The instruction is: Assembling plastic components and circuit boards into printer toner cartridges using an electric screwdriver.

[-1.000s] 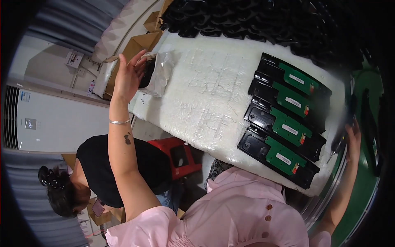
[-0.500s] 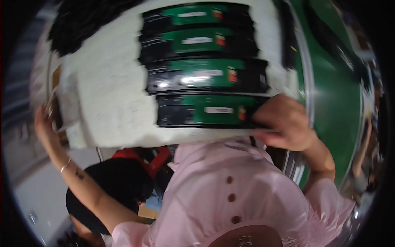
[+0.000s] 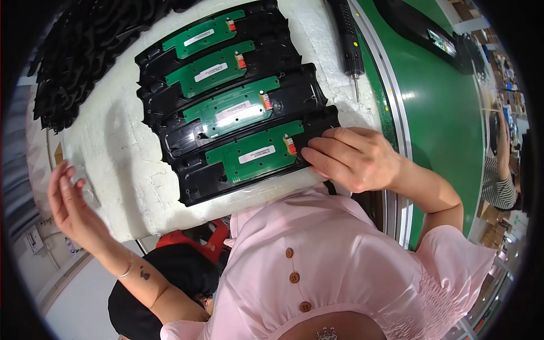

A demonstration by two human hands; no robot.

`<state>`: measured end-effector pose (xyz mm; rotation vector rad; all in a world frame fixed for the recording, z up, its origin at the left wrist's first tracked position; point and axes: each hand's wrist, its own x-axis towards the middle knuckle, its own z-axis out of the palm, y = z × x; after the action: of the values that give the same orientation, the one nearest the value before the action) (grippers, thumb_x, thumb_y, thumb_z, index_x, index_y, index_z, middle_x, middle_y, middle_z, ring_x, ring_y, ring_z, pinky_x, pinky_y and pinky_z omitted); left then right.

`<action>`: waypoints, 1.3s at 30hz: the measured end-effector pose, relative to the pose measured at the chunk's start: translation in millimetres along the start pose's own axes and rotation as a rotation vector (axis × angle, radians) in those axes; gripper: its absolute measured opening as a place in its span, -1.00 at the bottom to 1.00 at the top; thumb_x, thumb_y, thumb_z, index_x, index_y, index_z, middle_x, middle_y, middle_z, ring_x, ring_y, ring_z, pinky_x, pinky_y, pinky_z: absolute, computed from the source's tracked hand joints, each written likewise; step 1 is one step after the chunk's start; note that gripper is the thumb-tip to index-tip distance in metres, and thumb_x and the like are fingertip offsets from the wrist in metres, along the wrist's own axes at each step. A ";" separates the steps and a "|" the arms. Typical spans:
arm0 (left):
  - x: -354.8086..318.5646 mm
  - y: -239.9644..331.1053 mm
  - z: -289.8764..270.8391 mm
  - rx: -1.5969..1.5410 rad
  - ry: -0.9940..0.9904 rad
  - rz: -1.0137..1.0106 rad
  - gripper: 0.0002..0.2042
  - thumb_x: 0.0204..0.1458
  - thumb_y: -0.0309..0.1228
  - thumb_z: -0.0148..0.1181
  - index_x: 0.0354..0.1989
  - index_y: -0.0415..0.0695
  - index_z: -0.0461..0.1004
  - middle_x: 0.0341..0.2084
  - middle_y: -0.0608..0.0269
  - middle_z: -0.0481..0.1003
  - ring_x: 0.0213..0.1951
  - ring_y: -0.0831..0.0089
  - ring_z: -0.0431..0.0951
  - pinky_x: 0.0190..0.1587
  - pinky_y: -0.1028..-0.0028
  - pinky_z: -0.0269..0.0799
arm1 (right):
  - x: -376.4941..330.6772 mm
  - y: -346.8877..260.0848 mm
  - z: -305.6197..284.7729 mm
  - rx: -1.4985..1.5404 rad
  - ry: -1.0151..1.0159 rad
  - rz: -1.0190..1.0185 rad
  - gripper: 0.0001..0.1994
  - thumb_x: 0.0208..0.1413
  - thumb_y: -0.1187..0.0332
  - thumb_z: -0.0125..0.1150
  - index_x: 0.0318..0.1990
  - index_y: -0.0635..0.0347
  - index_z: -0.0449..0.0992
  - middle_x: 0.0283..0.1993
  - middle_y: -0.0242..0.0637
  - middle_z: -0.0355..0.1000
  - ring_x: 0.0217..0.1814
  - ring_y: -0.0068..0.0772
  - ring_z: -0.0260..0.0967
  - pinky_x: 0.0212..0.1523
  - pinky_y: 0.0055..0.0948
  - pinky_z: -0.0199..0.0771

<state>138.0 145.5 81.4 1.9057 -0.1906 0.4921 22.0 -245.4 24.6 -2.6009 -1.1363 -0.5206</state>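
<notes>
Four-sided dark pieces lie in a column on a white foam-topped surface (image 3: 113, 209): several black plastic panels, each with a green circuit board (image 3: 232, 107) bearing a white label and a red-and-white connector. At the right end of the nearest black plastic panel (image 3: 195, 190) is my right hand (image 3: 360, 161), its fingers bent and closed on that end. The fingertips' undersides are hidden. Off the left edge of the foam, my left hand (image 3: 76, 207) is raised, fingers apart, holding nothing. Beside it lies something clear, like thin plastic.
A black electric screwdriver (image 3: 347, 48) with a metal bit lies at the far right of the foam. A heap of black plastic parts (image 3: 85, 56) fills the far left. Along the right runs a green conveyor belt (image 3: 436, 124) carrying another black part (image 3: 422, 31). A co-worker's striped sleeve (image 3: 498, 192) shows beyond.
My view has turned, so the panels now appear tilted and farther left. My left hand has come away from the foam's left edge. My right hand stays at the nearest panel's right end.
</notes>
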 end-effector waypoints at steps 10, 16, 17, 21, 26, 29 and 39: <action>-19.0 43.2 134.2 0.298 -0.691 0.557 -0.57 -0.25 -0.32 0.30 -0.18 -0.27 0.42 -0.18 -0.01 0.40 -0.12 0.10 0.38 -0.05 0.31 0.30 | 65.2 67.6 6.6 0.171 0.249 0.268 -0.83 -0.13 0.44 0.20 -0.35 0.31 0.48 -0.39 -0.21 0.41 -0.34 -0.15 0.34 -0.30 -0.32 0.39; -27.2 25.6 159.9 0.394 -0.821 0.521 -0.37 -0.42 -0.32 0.38 -0.05 -0.19 0.35 -0.13 0.05 0.33 -0.14 0.12 0.31 -0.06 0.30 0.28 | 94.2 90.6 21.4 0.378 0.090 0.247 -0.84 -0.09 0.47 0.16 -0.29 0.26 0.49 -0.19 -0.17 0.40 -0.14 -0.15 0.34 -0.14 -0.35 0.35; -28.5 27.0 159.0 0.371 -0.840 0.522 -0.40 -0.40 -0.36 0.34 -0.05 -0.16 0.34 -0.17 0.04 0.32 -0.14 0.12 0.29 -0.07 0.29 0.27 | 100.2 93.8 24.5 0.347 0.064 0.182 -0.76 -0.14 0.43 0.21 -0.24 0.26 0.47 -0.17 -0.19 0.39 -0.14 -0.18 0.34 -0.14 -0.35 0.36; -37.8 25.8 155.2 0.307 -0.921 0.492 -0.42 -0.37 -0.38 0.32 -0.03 -0.15 0.33 -0.11 0.03 0.28 -0.14 0.09 0.31 -0.07 0.27 0.25 | 119.2 94.5 40.1 0.073 -0.086 -0.035 -0.56 -0.23 0.34 0.27 -0.11 0.25 0.37 -0.19 -0.25 0.39 -0.13 -0.25 0.34 -0.16 -0.36 0.37; -37.6 26.8 152.0 0.358 -0.928 0.499 -0.40 -0.32 -0.33 0.30 0.02 -0.07 0.29 -0.10 0.09 0.29 -0.13 0.14 0.30 -0.08 0.28 0.25 | 143.8 100.3 27.1 0.097 -0.307 -0.026 -0.62 -0.15 0.30 0.21 -0.13 0.25 0.40 -0.27 -0.19 0.43 -0.21 -0.21 0.38 -0.23 -0.33 0.39; -37.2 24.6 150.9 0.340 -0.948 0.499 -0.40 -0.32 -0.32 0.30 0.02 -0.05 0.29 -0.10 0.10 0.29 -0.13 0.17 0.31 -0.07 0.30 0.25 | 163.4 119.6 22.1 0.311 -0.287 0.053 -0.65 -0.06 0.30 0.08 -0.10 0.27 0.39 -0.45 -0.05 0.42 -0.41 -0.07 0.39 -0.34 -0.22 0.38; -33.8 13.9 150.6 0.499 -0.850 0.582 -0.40 -0.22 -0.12 0.23 0.05 -0.06 0.28 0.07 0.09 0.21 0.08 0.13 0.23 0.14 0.12 0.07 | 174.3 153.9 68.2 0.086 -0.187 0.237 -0.23 -0.28 0.07 0.31 0.15 0.17 0.18 -0.11 -0.12 0.33 -0.02 -0.11 0.24 -0.02 -0.29 0.27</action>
<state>139.6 -1.5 32.3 2.4498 -1.3021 0.0607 261.5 -208.5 22.5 -2.7032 -0.8619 -0.1770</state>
